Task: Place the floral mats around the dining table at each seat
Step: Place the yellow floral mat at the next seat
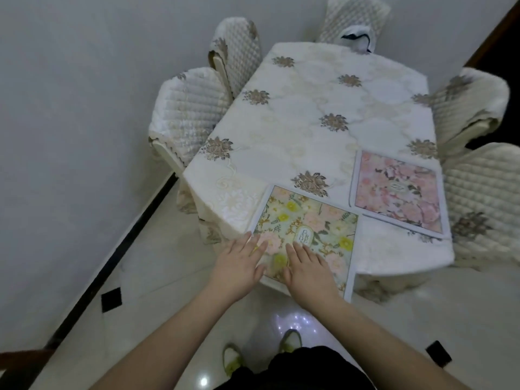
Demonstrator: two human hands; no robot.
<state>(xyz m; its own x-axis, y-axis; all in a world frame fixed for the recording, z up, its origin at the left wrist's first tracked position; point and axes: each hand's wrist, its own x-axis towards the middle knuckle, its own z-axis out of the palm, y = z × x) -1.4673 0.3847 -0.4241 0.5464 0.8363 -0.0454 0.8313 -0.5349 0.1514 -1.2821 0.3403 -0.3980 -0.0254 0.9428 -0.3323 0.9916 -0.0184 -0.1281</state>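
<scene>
My left hand (239,258) and right hand (305,267) press flat, fingers straight, on the yellow-green floral rectangular mat (315,220); it looks thin, light, flexible, so I'd lift by an edge.

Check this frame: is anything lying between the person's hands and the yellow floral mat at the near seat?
Nothing visible does. The left hand and right hand rest flat, directly on the yellow floral mat; the pink floral mat lies apart.
</scene>
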